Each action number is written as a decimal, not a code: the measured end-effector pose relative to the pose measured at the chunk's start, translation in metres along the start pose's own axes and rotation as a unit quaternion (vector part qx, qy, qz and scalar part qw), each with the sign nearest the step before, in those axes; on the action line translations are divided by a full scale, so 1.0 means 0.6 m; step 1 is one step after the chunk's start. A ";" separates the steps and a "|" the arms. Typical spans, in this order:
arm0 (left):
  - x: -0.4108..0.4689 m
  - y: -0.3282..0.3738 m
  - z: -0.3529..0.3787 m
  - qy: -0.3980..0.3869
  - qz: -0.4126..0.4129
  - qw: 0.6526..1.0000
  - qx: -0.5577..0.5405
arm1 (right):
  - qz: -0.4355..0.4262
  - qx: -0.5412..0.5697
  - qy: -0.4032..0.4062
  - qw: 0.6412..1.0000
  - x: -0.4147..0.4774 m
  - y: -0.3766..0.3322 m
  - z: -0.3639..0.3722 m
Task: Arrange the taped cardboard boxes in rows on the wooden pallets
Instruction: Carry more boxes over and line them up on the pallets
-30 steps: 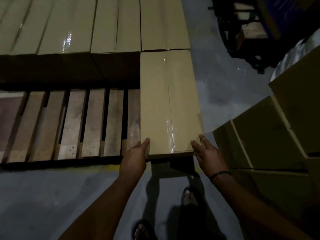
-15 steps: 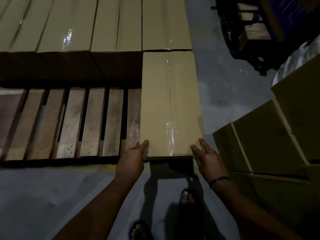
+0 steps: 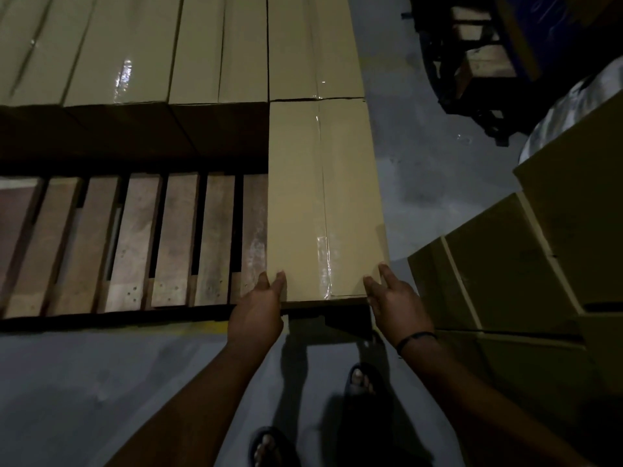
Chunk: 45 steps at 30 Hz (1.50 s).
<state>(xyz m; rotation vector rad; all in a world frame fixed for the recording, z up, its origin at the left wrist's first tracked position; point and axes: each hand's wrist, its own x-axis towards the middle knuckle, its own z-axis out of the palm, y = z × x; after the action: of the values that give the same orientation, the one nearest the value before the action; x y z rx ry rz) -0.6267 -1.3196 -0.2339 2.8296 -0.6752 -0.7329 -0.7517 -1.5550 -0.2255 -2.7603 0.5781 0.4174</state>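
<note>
The left hand (image 3: 258, 308) and right hand (image 3: 394, 298) pressed straight fingers on the box's (image 3: 323, 197) near corners; a stack (image 3: 505, 281) stood at 3 o'clock, the pallet (image 3: 135, 247) at 9.

Bare forearms (image 3: 188, 399), thin black band (image 3: 415, 339) on right wrist, dark open-toed sandals (image 3: 362, 379)
</note>
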 end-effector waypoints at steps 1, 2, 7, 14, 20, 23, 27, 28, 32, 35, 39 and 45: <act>-0.007 0.008 -0.009 0.009 0.007 1.000 0.013 | -0.001 -0.008 -0.004 1.000 -0.003 -0.006 -0.009; -0.015 0.015 -0.019 0.025 0.018 0.999 0.018 | -0.001 -0.013 -0.004 1.000 -0.006 -0.015 -0.020; -0.094 0.065 -0.106 0.096 0.058 0.994 -0.006 | 0.022 0.008 0.022 0.999 -0.059 -0.072 -0.110; -0.291 0.131 -0.267 0.074 0.073 0.994 -0.033 | 0.033 0.056 0.020 0.998 -0.227 -0.169 -0.288; -0.439 0.156 -0.380 0.057 0.102 0.991 -0.063 | 0.012 0.059 0.042 0.997 -0.360 -0.231 -0.413; -0.490 0.171 -0.424 0.079 0.124 0.986 -0.075 | 0.007 0.063 0.078 0.995 -0.410 -0.243 -0.463; -0.511 0.190 -0.473 0.109 0.155 0.979 -0.073 | 0.011 0.064 0.134 0.989 -0.451 -0.234 -0.511; -0.514 0.195 -0.485 0.117 0.162 0.977 -0.072 | 0.015 0.063 0.148 0.987 -0.458 -0.230 -0.519; -0.523 0.218 -0.515 0.129 0.188 0.971 -0.074 | 0.048 0.075 0.188 0.978 -0.488 -0.214 -0.545; -0.532 0.245 -0.521 0.134 0.218 0.964 -0.074 | 0.066 0.091 0.218 0.969 -0.516 -0.198 -0.552; -0.543 0.295 -0.523 0.127 0.255 0.955 -0.078 | 0.104 0.115 0.244 0.957 -0.562 -0.163 -0.572; -0.569 0.405 -0.493 0.107 0.342 0.932 -0.056 | 0.191 0.150 0.296 0.924 -0.652 -0.063 -0.594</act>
<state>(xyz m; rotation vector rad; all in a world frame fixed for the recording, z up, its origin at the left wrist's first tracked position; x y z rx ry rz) -0.8421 -1.3726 0.2286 2.2669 -1.4046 -0.3161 -1.0008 -1.5075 0.2409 -2.4381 1.2173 -0.4281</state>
